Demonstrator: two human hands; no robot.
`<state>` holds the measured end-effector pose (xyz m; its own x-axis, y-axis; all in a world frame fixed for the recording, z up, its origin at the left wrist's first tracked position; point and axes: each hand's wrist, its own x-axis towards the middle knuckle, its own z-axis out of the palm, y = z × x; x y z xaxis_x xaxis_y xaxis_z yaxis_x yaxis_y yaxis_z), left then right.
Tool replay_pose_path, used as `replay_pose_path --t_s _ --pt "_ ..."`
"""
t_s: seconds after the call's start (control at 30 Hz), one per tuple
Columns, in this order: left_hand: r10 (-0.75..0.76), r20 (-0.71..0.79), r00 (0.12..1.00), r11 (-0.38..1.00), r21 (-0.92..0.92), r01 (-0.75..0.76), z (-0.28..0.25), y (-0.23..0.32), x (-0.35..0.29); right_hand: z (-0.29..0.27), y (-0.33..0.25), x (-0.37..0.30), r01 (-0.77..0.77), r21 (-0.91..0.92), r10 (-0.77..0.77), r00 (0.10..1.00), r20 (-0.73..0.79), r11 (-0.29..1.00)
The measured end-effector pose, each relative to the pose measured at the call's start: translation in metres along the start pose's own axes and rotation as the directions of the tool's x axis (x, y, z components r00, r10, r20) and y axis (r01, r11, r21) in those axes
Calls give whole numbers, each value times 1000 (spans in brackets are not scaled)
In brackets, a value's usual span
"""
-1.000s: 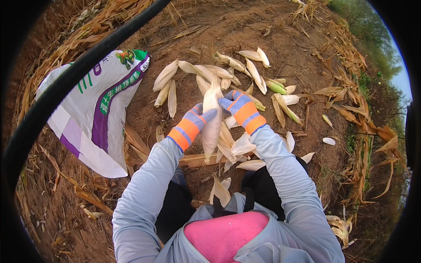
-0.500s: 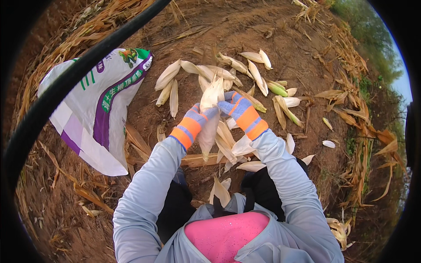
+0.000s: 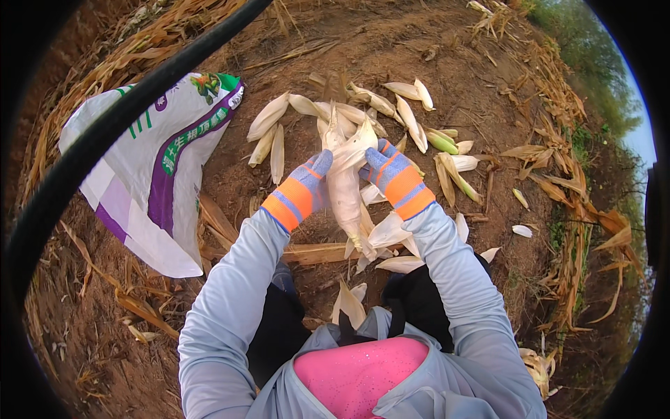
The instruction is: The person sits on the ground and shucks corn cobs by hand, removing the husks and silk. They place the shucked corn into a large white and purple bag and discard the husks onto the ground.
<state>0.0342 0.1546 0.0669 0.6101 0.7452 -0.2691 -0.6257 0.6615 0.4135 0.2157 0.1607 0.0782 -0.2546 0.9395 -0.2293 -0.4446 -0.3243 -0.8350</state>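
Two sides of one husk-wrapped corn ear (image 3: 345,195) are held: our left hand (image 3: 300,188) clasps its left, our right hand (image 3: 394,176) pinches its right, apparently for steadiness, above the middle of the ground (image 3: 460,87); a sack (image 3: 183,216) lies toward the ground's left edge, perhaps leaving us room.

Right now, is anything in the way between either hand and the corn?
Nothing visible except the gloves: the left hand and right hand both hold the corn toward its far end. Loose husks lie on the ground.
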Motion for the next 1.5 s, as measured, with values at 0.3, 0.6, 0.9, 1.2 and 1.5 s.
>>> replay_pose_path --t_s 0.3,0.6,0.9,1.2,1.5 --pt "9 -111 994 990 140 7 -5 5 -5 4 8 -4 7 -106 8 989 149 994" --pt "273 -571 774 960 115 -254 -22 26 -4 27 -11 -28 49 -904 125 986 112 425" --pt "535 -753 384 839 421 -344 -74 88 -38 -34 23 -32 481 -860 87 877 473 -172" --pt "557 -603 572 828 454 -328 -60 85 -39 -88 7 -38 -8 -933 326 936 -134 -360" --pt "226 -267 937 961 218 -170 -25 36 -16 -13 -13 -20 123 -956 358 934 20 -267"
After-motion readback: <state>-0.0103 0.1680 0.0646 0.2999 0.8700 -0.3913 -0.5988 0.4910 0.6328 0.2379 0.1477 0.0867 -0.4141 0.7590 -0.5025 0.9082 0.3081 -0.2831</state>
